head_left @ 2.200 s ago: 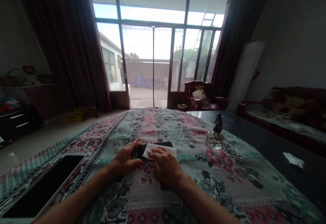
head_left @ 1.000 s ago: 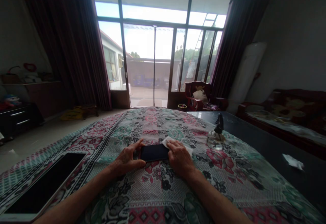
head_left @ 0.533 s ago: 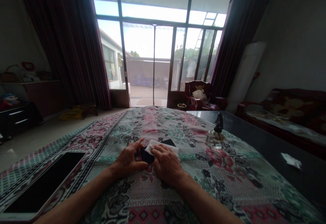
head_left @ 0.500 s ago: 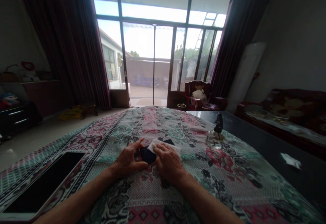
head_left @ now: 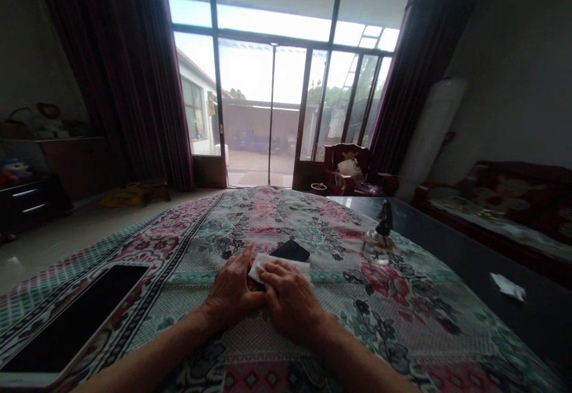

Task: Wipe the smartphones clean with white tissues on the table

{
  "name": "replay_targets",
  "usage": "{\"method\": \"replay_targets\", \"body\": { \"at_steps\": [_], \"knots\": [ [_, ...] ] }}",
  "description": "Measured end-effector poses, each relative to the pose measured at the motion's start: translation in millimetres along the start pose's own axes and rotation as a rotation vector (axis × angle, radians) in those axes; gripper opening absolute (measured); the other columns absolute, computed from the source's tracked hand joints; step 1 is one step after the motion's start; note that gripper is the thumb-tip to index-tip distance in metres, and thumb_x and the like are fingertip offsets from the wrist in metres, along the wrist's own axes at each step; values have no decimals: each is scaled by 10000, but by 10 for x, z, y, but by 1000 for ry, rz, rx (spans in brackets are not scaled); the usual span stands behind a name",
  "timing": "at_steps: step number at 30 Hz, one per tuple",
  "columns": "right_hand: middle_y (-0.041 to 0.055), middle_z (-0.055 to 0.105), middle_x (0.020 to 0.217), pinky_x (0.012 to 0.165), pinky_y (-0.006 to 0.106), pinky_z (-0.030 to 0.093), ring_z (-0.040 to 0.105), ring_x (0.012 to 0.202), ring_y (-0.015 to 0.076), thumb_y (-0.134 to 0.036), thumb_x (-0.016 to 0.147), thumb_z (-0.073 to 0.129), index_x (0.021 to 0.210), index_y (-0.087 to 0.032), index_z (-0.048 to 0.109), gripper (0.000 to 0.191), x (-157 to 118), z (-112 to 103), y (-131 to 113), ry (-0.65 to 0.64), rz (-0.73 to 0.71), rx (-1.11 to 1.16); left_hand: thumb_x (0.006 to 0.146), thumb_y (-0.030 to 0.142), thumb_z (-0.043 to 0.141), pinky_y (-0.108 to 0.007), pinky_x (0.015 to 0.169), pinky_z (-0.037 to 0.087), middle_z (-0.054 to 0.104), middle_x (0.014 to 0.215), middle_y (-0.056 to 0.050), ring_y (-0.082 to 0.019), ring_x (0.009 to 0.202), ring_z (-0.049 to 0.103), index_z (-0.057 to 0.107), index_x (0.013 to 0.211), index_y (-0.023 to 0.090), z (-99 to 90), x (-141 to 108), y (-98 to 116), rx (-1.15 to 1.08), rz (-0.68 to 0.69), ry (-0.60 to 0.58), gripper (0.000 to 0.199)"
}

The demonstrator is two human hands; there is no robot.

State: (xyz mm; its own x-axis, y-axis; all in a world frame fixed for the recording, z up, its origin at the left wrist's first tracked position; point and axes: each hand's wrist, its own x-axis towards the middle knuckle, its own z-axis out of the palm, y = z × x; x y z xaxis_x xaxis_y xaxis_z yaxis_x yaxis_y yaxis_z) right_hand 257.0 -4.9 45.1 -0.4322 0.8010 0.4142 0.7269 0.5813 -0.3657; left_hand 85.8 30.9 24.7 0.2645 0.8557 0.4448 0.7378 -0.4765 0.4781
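Observation:
A dark, flat, rectangular object point(head_left: 291, 250) like a phone lies on the patterned tablecloth point(head_left: 353, 333) in front of me. My left hand point(head_left: 233, 286) grips its near left end, thumb and fingers about the edge. Under my right hand point(head_left: 290, 295) is a folded white tissue point(head_left: 263, 263), held beneath the fingers and pressed onto the object's surface. The tissue and both hands cover the near part of the object; its far corner shows. To the right stands a clear spray bottle point(head_left: 379, 245) with a black trigger head.
A large phone or tablet point(head_left: 74, 324) with a black screen lies at the left. On the dark tabletop point(head_left: 456, 244) at the right is a crumpled white tissue point(head_left: 508, 287). Beyond the table stand a wooden chair point(head_left: 346, 170) and glass doors point(head_left: 254, 113).
My right hand has drawn the tissue toward me and slightly left over the dark object, so more of its far end shows. My left hand stays at the near left end.

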Motion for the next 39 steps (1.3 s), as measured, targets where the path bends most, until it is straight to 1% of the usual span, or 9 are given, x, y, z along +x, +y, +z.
{"method": "replay_targets", "body": {
  "at_steps": [2, 6, 10, 13, 18, 22, 28, 36, 39],
  "knots": [
    [19, 597, 1297, 1122, 345, 268, 476, 1241, 199, -199, 860, 445, 1184, -206, 645, 380, 15, 6, 23, 3, 8, 15, 583, 448, 765, -436, 939, 456, 635, 1061, -99, -299, 1028, 562, 382, 1390, 145, -16, -2, 22, 11, -24, -22, 944],
    [65, 572, 1327, 1126, 367, 263, 453, 1272, 220, -200, 869, 420, 1201, -160, 637, 398, 91, -26, 226, 51, 179, -67, 579, 453, 765, -453, 971, 437, 623, 1129, -133, -323, 1099, 542, 421, 1359, 115, -39, 0, 55, 39, -43, -51, 917],
    [106, 519, 1377, 1123, 364, 262, 425, 1301, 220, -220, 910, 359, 1264, -123, 588, 432, 146, -98, 461, 101, 352, -171, 587, 460, 763, -458, 976, 432, 607, 1170, -152, -323, 1113, 535, 430, 1353, 100, -29, 15, 23, 59, -4, -44, 910],
    [112, 498, 1395, 1122, 346, 258, 429, 1298, 214, -209, 912, 352, 1283, -109, 568, 441, 145, -123, 531, 119, 407, -206, 606, 462, 760, -457, 962, 436, 610, 1150, -142, -313, 1089, 540, 443, 1345, 110, -17, 17, -4, 67, 32, -51, 878],
    [107, 521, 1373, 1124, 346, 256, 431, 1292, 217, -210, 906, 369, 1247, -116, 597, 422, 126, -98, 493, 115, 328, -198, 563, 602, 771, -430, 867, 462, 636, 1008, -80, -285, 965, 562, 566, 1235, 190, -34, 5, 1, 101, 105, -33, 815],
    [96, 559, 1334, 1108, 336, 286, 469, 1256, 208, -190, 898, 365, 1211, -132, 621, 409, 129, -99, 502, 144, 310, -177, 554, 716, 720, -361, 785, 459, 635, 862, -44, -244, 861, 573, 679, 1028, 196, -116, 48, -24, 92, 164, -142, 705],
    [97, 568, 1326, 1101, 366, 300, 477, 1252, 219, -198, 902, 376, 1188, -136, 640, 395, 127, -111, 510, 149, 299, -154, 639, 524, 772, -278, 685, 423, 614, 785, 3, -172, 756, 560, 684, 964, 201, -202, 120, -80, -26, 164, -253, 467],
    [46, 664, 1194, 1082, 358, 320, 533, 1195, 199, -229, 915, 407, 1107, -203, 689, 341, 27, -45, 165, 112, 82, -27, 601, 454, 811, -272, 674, 403, 590, 764, 19, -162, 738, 542, 673, 914, 204, -163, 100, -74, -17, 165, -221, 424],
    [36, 677, 1170, 1078, 345, 318, 541, 1183, 191, -238, 941, 368, 1108, -202, 686, 361, 31, -43, 154, 107, 74, -24, 614, 433, 803, -267, 657, 396, 578, 736, 24, -154, 713, 529, 677, 878, 200, -184, 99, -66, -6, 183, -215, 374]
  ]
}}
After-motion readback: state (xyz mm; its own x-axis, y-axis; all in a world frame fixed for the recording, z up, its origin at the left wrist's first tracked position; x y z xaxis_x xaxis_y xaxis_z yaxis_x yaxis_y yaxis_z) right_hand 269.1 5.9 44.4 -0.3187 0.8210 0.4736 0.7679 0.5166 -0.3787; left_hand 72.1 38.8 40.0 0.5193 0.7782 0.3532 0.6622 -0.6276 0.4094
